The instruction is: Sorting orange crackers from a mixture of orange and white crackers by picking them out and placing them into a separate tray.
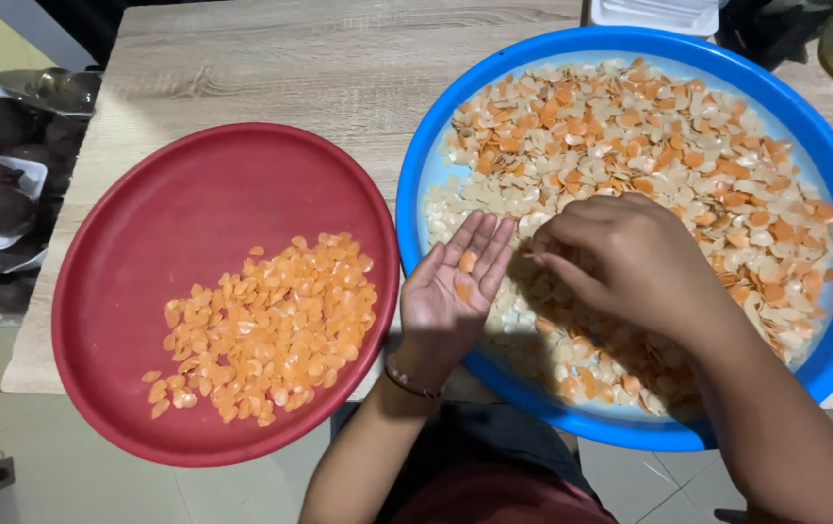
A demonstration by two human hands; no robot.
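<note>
right fingers (571,254) hiding chips beneath, white tray (651,14) cut off

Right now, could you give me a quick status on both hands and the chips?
Left hand open, palm up, two orange chips on it. Right hand picking in blue tray. Red tray beside, nothing blocking.

My left hand (453,291) lies palm up over the blue tray's (416,155) rim, two orange chips (466,274) on it. My right hand (620,257) picks among mixed chips (630,126). Beside it, the red tray (193,194) holds orange ones.
</note>
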